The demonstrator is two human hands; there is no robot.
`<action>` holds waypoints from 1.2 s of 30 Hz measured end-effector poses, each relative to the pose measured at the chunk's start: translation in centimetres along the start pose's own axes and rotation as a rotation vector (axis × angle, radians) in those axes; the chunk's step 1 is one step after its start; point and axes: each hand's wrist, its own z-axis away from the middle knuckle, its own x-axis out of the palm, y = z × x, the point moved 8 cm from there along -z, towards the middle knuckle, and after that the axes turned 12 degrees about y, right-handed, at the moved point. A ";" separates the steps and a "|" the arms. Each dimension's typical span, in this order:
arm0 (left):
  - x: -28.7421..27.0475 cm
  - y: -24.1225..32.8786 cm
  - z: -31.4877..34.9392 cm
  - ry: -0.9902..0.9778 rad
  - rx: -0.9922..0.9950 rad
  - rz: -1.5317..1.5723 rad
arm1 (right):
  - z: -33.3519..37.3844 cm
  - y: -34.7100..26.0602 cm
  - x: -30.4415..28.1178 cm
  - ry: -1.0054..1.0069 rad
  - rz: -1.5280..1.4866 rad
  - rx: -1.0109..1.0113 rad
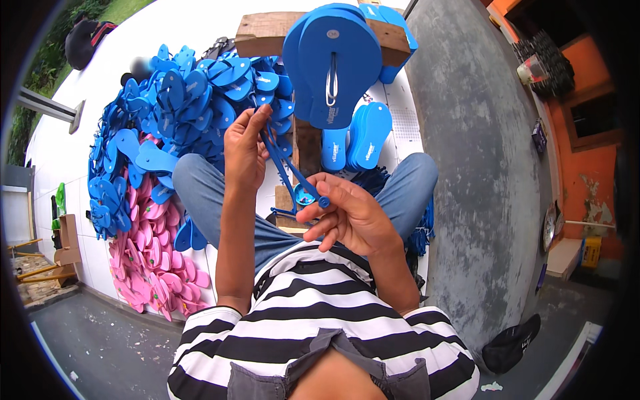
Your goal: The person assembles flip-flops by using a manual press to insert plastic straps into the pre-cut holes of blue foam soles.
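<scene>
A thin blue flip-flop strap (300, 179) stretches between my two hands, in front of my chest. My left hand (245, 152) is closed on its upper end, thumb against the fingers. Between thumb and fingers of my right hand (357, 217) is the lower end, where a round blue plug shows. Beyond the hands, large blue flip-flop soles (303, 67) lean upright on a wooden beam (261, 35). A looped metal wire (331, 87) sticks out of the front sole. More blue soles (370, 137) are stacked just below.
Finished blue flip-flops (180, 100) form a large heap at the left, with pink flip-flops (150, 247) nearer me. A small blue bowl (305, 195) sits between my legs. Dark blue straps (421, 230) lie by my right knee. A grey floor strip (470, 167) runs along the right.
</scene>
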 end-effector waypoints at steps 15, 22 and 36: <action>7.2 1.3 8.7 -0.265 0.576 -0.593 | 2.7 -7.8 3.1 0.562 1.034 -1.343; 8.3 4.6 7.3 -0.358 0.769 -0.631 | 2.5 -9.7 3.2 0.515 0.673 -1.323; 12.8 13.1 2.7 -0.146 1.139 -0.774 | 2.1 -9.7 4.7 0.526 0.759 -1.571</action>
